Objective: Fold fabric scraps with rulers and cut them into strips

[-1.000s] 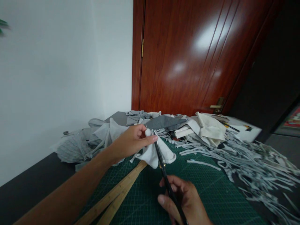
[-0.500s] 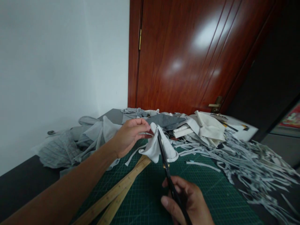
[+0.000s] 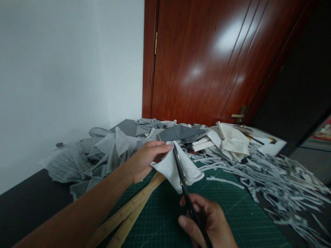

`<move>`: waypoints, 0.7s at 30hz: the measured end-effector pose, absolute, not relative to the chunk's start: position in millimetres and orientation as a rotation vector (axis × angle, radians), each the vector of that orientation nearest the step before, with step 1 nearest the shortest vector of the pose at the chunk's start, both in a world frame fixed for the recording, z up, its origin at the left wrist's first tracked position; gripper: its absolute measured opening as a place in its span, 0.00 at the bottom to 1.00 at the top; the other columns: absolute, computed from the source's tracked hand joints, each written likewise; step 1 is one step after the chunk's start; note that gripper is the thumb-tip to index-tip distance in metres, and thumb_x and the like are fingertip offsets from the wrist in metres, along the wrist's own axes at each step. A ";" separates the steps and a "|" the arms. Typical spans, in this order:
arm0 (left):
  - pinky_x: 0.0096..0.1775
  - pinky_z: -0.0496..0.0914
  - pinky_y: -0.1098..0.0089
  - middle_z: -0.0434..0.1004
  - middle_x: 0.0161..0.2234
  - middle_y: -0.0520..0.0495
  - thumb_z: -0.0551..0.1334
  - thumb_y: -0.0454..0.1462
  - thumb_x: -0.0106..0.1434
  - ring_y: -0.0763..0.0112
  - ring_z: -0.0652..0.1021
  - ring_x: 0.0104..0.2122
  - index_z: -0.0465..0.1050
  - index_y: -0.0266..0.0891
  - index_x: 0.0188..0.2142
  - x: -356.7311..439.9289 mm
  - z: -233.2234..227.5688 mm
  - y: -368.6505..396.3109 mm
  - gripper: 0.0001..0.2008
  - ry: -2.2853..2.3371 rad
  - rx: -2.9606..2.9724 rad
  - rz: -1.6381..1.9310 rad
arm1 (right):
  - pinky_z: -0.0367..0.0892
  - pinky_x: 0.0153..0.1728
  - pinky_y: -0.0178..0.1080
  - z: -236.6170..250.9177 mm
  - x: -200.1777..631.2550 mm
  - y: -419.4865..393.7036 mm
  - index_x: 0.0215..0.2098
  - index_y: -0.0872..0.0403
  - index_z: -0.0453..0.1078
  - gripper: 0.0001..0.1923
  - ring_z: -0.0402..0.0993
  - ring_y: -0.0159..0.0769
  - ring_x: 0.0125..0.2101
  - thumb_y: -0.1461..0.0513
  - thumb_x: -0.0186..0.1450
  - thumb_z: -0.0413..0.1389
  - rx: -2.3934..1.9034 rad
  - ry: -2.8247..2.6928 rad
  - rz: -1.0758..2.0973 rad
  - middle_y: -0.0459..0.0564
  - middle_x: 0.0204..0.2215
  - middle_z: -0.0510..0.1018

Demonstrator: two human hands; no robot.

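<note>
Your left hand [image 3: 148, 157] pinches a floppy white cloth piece [image 3: 169, 168] — your right hand [image 3: 208, 217], nearer, has fingers curled round long black metal scissors [image 3: 183, 186].

Two hands: left hand [image 3: 144, 161], right hand [image 3: 210, 220]. One pair of scissors [image 3: 183, 183], one white cloth [image 3: 169, 169], two wooden slats [image 3: 126, 209], one green mat [image 3: 160, 220], one stray strip [image 3: 226, 182]; the heaped gray strips [image 3: 281, 187] toward the desk's [image 3: 28, 199] right edge defy counting.
</note>
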State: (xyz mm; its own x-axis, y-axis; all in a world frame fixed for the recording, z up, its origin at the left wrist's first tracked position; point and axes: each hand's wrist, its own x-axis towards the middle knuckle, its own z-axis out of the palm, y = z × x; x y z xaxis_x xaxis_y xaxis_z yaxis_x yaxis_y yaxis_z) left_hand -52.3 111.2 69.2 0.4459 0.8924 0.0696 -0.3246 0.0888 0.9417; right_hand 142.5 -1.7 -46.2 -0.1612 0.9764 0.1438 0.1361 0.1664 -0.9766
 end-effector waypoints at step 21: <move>0.35 0.72 0.69 0.77 0.29 0.50 0.70 0.25 0.46 0.69 0.77 0.29 0.74 0.37 0.34 -71.3 74.2 112.1 0.15 0.588 1.060 1.235 | 0.50 0.14 0.29 -48.9 145.5 -2.5 0.42 0.53 0.75 0.23 0.55 0.24 0.15 0.44 0.63 0.67 -1.100 -1.590 1.150 0.36 0.20 0.60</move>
